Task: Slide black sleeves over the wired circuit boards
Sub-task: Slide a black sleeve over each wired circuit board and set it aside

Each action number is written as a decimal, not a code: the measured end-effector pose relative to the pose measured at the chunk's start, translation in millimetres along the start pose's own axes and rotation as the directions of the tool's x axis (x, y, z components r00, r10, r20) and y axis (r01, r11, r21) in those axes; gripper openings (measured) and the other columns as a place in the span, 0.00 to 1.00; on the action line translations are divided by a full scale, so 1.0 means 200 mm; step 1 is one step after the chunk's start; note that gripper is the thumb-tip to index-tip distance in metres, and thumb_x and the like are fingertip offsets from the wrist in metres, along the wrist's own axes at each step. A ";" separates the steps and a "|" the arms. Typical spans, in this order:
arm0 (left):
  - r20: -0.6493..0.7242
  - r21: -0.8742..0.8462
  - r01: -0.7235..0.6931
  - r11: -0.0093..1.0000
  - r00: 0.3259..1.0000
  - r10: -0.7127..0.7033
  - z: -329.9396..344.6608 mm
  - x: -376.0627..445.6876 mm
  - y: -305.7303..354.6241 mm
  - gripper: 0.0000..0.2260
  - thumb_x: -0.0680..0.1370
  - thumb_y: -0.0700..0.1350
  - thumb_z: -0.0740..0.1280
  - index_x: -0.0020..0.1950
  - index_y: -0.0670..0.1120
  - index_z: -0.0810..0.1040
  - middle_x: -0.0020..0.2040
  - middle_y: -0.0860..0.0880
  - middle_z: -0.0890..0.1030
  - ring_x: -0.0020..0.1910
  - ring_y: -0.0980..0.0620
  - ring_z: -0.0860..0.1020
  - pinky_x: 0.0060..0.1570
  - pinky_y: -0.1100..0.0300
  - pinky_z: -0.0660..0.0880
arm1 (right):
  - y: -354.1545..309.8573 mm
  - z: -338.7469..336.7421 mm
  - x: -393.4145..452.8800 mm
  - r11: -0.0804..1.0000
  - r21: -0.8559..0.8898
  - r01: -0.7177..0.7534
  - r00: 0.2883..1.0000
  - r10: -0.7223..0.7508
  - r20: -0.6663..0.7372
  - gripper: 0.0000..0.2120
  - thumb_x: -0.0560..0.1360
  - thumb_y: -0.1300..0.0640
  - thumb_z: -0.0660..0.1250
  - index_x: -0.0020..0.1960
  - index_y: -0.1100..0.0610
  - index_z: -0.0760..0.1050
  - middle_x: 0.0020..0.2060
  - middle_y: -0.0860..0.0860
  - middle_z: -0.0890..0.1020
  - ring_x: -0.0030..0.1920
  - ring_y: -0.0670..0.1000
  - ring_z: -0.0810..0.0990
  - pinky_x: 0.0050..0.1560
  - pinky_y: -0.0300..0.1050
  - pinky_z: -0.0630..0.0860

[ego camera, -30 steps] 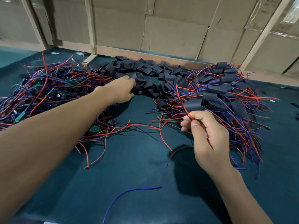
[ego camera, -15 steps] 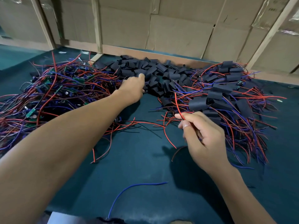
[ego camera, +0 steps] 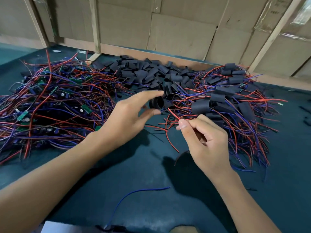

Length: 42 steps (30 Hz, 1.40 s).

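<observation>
A tangled heap of red and blue wired green circuit boards (ego camera: pixel 50 101) spills off the left edge of the dark teal table (ego camera: pixel 143 174). The left hand (ego camera: pixel 127 118), blurred, pinches a short black tube sleeve (ego camera: pixel 157 103) before the loose sleeve pile (ego camera: pixel 151 73); the right hand (ego camera: pixel 203 140) pinches a red wire (ego camera: pixel 173 113) beside sleeved boards (ego camera: pixel 227 98). Bare cloth lies nearer.

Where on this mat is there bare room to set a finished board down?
Bare mat lies between the forearms, ahead of the loose blue wire, and at the far right edge. The bare-board tangle, sleeve pile and sleeved heap are crowded.
</observation>
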State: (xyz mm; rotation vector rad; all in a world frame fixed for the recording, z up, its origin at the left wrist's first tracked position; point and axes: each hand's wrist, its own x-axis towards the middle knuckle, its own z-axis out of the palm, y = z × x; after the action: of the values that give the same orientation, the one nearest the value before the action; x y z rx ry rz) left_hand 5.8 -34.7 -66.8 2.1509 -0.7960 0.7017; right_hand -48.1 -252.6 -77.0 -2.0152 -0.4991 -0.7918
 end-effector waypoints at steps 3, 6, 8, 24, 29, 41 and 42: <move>0.082 0.132 -0.322 0.938 0.946 0.313 -0.01 -0.05 0.03 0.18 0.80 0.41 0.71 0.70 0.39 0.76 0.68 0.48 0.78 0.68 0.49 0.76 0.60 0.47 0.76 | -0.01 -0.02 0.00 0.998 0.058 0.007 0.999 -0.009 0.032 0.14 0.80 0.58 0.68 0.38 0.63 0.81 0.32 0.40 0.71 0.33 0.44 0.69 0.39 0.32 0.62; 0.054 0.145 -0.365 0.920 0.931 0.360 -0.02 -0.04 0.06 0.19 0.81 0.42 0.70 0.69 0.37 0.75 0.68 0.45 0.78 0.68 0.49 0.77 0.61 0.47 0.76 | -0.02 -0.04 0.01 0.996 0.079 0.027 0.999 -0.030 0.031 0.16 0.79 0.57 0.67 0.35 0.64 0.79 0.30 0.44 0.72 0.33 0.47 0.69 0.39 0.33 0.62; 0.022 0.153 -0.338 0.929 0.941 0.339 0.00 -0.03 0.08 0.19 0.80 0.42 0.71 0.69 0.36 0.76 0.66 0.44 0.79 0.65 0.48 0.78 0.60 0.47 0.76 | -0.01 -0.04 0.01 0.996 0.088 0.014 0.999 -0.018 0.038 0.16 0.78 0.56 0.67 0.35 0.64 0.79 0.30 0.48 0.72 0.33 0.48 0.69 0.39 0.35 0.62; -0.097 0.298 -0.277 0.914 0.943 0.317 0.01 -0.04 0.01 0.08 0.80 0.33 0.65 0.52 0.39 0.84 0.46 0.49 0.85 0.39 0.47 0.82 0.45 0.47 0.74 | 0.06 -0.05 0.00 0.995 -0.100 -0.021 0.987 0.036 0.158 0.03 0.74 0.59 0.70 0.47 0.53 0.81 0.39 0.39 0.82 0.44 0.43 0.79 0.49 0.43 0.73; -0.213 0.279 -0.108 0.954 0.962 0.171 0.00 -0.04 0.01 0.07 0.81 0.38 0.66 0.53 0.43 0.84 0.43 0.52 0.84 0.42 0.53 0.75 0.47 0.48 0.74 | 0.05 -0.07 0.00 0.990 0.119 -0.082 0.991 0.069 0.112 0.05 0.74 0.62 0.70 0.49 0.55 0.81 0.36 0.47 0.81 0.34 0.48 0.76 0.37 0.35 0.71; -0.141 0.287 0.031 0.957 0.990 0.011 0.01 -0.04 -0.05 0.08 0.82 0.41 0.66 0.60 0.45 0.81 0.53 0.50 0.84 0.51 0.49 0.79 0.52 0.50 0.70 | 0.11 -0.05 0.02 0.924 -0.300 -0.238 0.971 0.232 -0.056 0.12 0.74 0.45 0.74 0.54 0.45 0.77 0.30 0.36 0.80 0.36 0.42 0.79 0.40 0.28 0.70; -0.157 0.288 0.026 0.957 0.987 0.020 0.01 -0.04 -0.06 0.07 0.82 0.39 0.67 0.58 0.44 0.81 0.52 0.50 0.84 0.50 0.51 0.79 0.52 0.51 0.70 | 0.11 -0.06 0.02 0.924 -0.303 -0.232 0.973 0.225 -0.061 0.11 0.74 0.45 0.74 0.53 0.46 0.78 0.28 0.37 0.78 0.34 0.42 0.78 0.39 0.28 0.69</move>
State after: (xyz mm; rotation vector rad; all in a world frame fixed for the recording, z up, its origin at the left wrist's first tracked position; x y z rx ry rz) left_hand 9.0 -26.9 -77.6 2.3176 -0.6362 1.0283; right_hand -35.6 -274.8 -81.5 -2.2970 -0.1230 -0.7855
